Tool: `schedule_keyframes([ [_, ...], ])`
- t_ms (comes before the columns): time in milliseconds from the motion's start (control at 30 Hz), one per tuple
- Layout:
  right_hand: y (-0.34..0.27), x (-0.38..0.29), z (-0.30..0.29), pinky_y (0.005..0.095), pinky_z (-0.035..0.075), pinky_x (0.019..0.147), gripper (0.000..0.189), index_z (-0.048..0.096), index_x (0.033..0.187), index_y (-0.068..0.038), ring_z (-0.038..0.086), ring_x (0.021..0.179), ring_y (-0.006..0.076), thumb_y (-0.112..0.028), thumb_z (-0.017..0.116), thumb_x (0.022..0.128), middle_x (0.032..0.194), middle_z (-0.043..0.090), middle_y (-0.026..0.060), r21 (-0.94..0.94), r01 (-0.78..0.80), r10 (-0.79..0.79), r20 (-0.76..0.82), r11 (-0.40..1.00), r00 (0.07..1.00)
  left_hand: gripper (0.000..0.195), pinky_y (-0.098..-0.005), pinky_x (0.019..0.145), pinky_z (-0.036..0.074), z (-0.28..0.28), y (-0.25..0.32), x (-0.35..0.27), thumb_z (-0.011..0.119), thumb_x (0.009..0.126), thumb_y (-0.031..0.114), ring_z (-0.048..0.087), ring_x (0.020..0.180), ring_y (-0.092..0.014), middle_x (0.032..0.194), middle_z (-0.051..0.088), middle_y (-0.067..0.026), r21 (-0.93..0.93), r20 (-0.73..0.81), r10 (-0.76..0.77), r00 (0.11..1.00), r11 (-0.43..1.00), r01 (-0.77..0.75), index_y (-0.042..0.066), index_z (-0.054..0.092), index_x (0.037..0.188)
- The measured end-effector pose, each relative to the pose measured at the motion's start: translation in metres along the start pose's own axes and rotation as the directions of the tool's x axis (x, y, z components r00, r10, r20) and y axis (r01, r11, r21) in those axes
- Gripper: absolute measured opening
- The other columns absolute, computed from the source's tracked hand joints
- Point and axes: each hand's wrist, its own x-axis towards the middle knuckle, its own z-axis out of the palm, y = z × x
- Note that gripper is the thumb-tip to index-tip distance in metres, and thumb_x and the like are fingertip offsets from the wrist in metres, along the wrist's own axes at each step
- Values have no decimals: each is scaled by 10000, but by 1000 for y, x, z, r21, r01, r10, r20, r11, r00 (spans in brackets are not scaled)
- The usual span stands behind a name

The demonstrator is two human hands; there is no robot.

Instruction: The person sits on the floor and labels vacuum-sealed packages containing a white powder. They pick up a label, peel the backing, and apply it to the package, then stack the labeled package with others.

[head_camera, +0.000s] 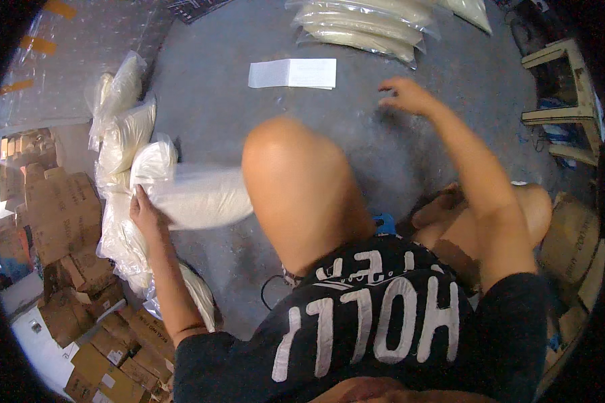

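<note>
My left hand (147, 207) pinches the end of a clear plastic bag of pale, off-white material (209, 196). The bag lies crosswise between that hand and my raised knee, its upper edge blurred. Beside it, at the left, several similar filled bags (126, 141) lie in a row, partly overlapping. My right hand (403, 95) hangs over the grey floor with nothing in it, fingers apart and curled. Between the hands and farther forward, a folded white printed sheet (312, 73) lies on the floor. Beyond it is a stack of filled clear bags (363, 25).
Cardboard boxes (63, 216) are piled at the left, with more at the lower left. A pale wooden frame (559, 118) stands at the right, and a cardboard box (569, 237) is near my other knee. A plastic-covered surface with orange tape (38, 45) rises at the upper left.
</note>
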Motion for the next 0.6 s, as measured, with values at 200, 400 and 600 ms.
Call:
schedule_keyframes([
  [200, -43, 34, 114, 403, 417, 1004, 656, 585, 1216, -49, 539, 1171, 332, -320, 804, 661, 1234, 584, 197, 415, 21, -35, 25, 910, 999, 360, -271, 752, 429, 77, 11, -13, 518, 976, 302, 514, 801, -135, 875, 603, -67, -175, -182, 95, 979, 976, -127, -48, 601, 969],
  [400, -91, 85, 145, 457, 318, 1085, 1091, 357, 1416, -93, 361, 1311, 411, -355, 885, 499, 1457, 310, 257, 266, 187, -205, 42, 946, 978, 384, -329, 825, 456, 69, -11, -9, 505, 975, 257, 546, 930, -220, 1037, 575, -154, -103, -258, 70, 964, 990, -100, -100, 520, 1118],
  [600, -153, 146, 162, 449, 260, 1120, 1281, 140, 1499, -131, 272, 1368, 390, -266, 906, 481, 1498, 238, 233, 373, 383, -412, -3, 845, 911, 617, -376, 833, 519, 35, -45, -30, 655, 831, 93, 556, 1018, -288, 1229, 496, -241, -65, -356, -26, 934, 998, 3, -109, 355, 1331],
])
